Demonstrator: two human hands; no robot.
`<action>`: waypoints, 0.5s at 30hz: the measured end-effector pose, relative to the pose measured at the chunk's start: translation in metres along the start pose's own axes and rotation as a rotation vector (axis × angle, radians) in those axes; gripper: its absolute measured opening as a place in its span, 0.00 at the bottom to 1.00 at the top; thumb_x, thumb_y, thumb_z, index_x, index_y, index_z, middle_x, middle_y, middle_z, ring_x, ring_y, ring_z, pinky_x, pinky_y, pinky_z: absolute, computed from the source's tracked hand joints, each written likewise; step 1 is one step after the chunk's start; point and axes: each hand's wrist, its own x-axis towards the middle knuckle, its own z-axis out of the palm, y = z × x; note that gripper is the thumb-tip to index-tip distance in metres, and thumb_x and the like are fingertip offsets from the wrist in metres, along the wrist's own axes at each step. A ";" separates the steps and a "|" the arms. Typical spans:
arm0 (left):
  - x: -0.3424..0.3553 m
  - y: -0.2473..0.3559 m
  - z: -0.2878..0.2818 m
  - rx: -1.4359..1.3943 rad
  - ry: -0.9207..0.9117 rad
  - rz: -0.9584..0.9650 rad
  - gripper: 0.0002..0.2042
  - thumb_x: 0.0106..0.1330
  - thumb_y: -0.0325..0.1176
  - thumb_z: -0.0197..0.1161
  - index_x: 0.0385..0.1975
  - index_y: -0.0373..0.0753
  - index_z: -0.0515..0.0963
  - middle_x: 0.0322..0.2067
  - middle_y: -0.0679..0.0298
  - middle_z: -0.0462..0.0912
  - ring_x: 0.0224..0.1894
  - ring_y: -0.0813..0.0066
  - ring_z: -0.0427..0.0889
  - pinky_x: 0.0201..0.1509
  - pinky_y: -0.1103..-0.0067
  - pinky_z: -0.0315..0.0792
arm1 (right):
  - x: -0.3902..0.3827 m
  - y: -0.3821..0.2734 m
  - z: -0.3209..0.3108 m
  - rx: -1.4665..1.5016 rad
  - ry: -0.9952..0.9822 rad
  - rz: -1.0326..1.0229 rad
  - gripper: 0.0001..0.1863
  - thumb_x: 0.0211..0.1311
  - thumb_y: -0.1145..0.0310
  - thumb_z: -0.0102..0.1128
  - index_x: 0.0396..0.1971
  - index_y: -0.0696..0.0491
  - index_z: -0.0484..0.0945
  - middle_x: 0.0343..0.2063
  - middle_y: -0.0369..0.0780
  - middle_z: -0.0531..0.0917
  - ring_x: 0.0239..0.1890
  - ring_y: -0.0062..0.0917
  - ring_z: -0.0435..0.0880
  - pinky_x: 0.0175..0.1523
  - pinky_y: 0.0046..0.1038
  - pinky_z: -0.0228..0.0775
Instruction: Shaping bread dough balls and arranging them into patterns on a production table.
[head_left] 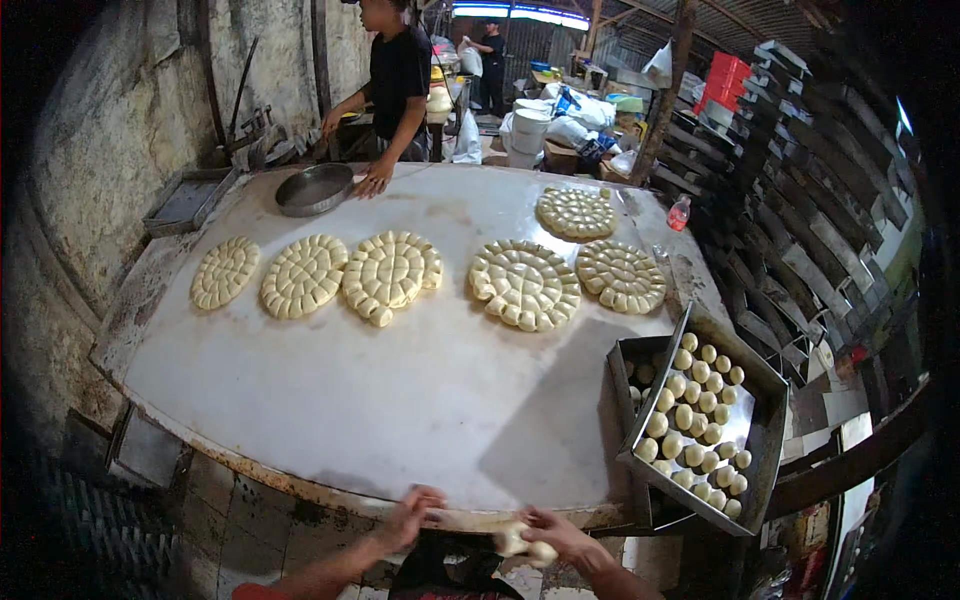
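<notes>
My left hand (410,517) is at the front edge of the white table (350,400), fingers apart and slightly curled, with nothing visible in them. To its right, my right hand (556,536) grips pale dough balls (518,540) just off that edge. A metal tray (782,437) full of round dough balls rests at a tilt over a second tray (630,350) at the right. Flat rounds of segmented dough lie across the table, three in a row on the left (300,275) and three at the right (524,285).
A person in a dark shirt (395,85) stands at the far side, hand by a round pan (314,190). An empty rectangular tray (188,200) sits left. A bottle (678,213) stands right, before stacked metal pans (790,220). Another person (492,65), sacks and buckets are behind.
</notes>
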 end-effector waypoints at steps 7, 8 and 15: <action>-0.014 0.064 -0.021 0.560 0.208 -0.234 0.16 0.61 0.43 0.61 0.38 0.35 0.73 0.28 0.62 0.77 0.30 0.79 0.75 0.34 0.80 0.70 | 0.069 -0.029 0.043 -0.450 -0.126 -0.142 0.23 0.63 0.61 0.56 0.53 0.57 0.67 0.46 0.42 0.74 0.46 0.24 0.74 0.52 0.26 0.67; -0.021 0.068 -0.041 0.726 0.199 -0.251 0.16 0.60 0.42 0.62 0.37 0.35 0.74 0.27 0.62 0.77 0.28 0.79 0.75 0.31 0.80 0.70 | 0.077 -0.015 0.023 -0.571 -0.119 -0.169 0.23 0.62 0.62 0.56 0.53 0.56 0.67 0.46 0.42 0.74 0.45 0.26 0.75 0.52 0.27 0.68; 0.078 0.079 -0.120 1.598 0.554 0.242 0.16 0.56 0.46 0.62 0.29 0.38 0.76 0.30 0.57 0.75 0.32 0.62 0.73 0.38 0.66 0.67 | 0.168 -0.023 -0.064 -1.469 0.558 -0.808 0.06 0.49 0.73 0.64 0.21 0.53 0.74 0.29 0.37 0.76 0.33 0.32 0.72 0.40 0.34 0.63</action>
